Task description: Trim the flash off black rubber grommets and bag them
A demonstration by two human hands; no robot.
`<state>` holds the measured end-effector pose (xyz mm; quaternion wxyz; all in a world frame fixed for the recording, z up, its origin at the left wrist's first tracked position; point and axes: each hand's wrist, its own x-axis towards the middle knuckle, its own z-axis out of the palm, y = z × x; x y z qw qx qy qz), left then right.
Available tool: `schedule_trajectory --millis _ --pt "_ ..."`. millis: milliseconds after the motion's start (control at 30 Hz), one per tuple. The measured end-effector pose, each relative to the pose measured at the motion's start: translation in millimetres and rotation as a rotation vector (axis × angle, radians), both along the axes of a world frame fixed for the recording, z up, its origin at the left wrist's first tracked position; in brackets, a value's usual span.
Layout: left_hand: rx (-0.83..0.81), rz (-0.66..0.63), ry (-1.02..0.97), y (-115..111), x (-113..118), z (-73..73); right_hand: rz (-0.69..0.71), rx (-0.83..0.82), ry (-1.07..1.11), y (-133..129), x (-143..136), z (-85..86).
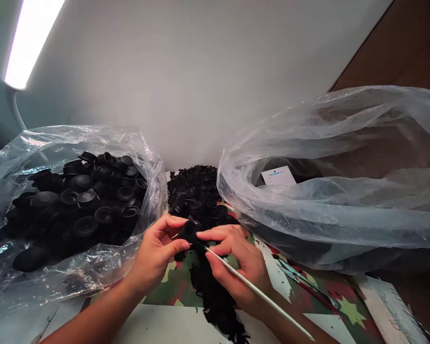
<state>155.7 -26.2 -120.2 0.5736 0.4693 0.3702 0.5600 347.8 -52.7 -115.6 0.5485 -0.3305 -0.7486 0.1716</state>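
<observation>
Between the thumb and fingers of my left hand (159, 251) is a small round black rubber bellows (189, 231). My right hand (238, 260) grips a long thin white stick (258, 291) like a pen. The stick's dark tip is close to the lower right edge of the bellows, and whether it touches cannot be made out. My right index finger reaches the right side of the bellows. Underneath both hands, a strip of black rubber scraps (217, 296) runs toward me across the patterned table cover (179, 286).
On the left, a clear plastic bag (154, 177) holds many black ribbed bellows (86, 200). A heap of black scraps (197, 184) lies behind my hands. At right stands another open plastic bag (290, 215) with a white printed card (278, 177). A slim metal tool (308, 282) lies beside my right forearm.
</observation>
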Motion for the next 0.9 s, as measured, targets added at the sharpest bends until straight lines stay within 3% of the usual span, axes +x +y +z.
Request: schedule_trajectory --millis 367,500,633,767,900 --pt "-0.014 -0.009 0.065 -3 0 -2.0 0.017 0.178 -0.116 4 -2 -2.3" --pt "-0.030 -0.001 0.116 -3 1 0.5 -0.078 0.274 -0.223 3 -7 -9.7" --pt "-0.169 -0.150 0.108 -6 6 4.3 -0.223 0.301 -0.245 10 -2 -10.1" --pt "-0.213 -0.224 0.050 -7 7 4.2 -0.332 0.146 -0.069 17 9 -3.3" --pt "-0.209 -0.168 0.070 -4 3 -3.7 -0.195 -0.148 0.090 8 6 0.1"
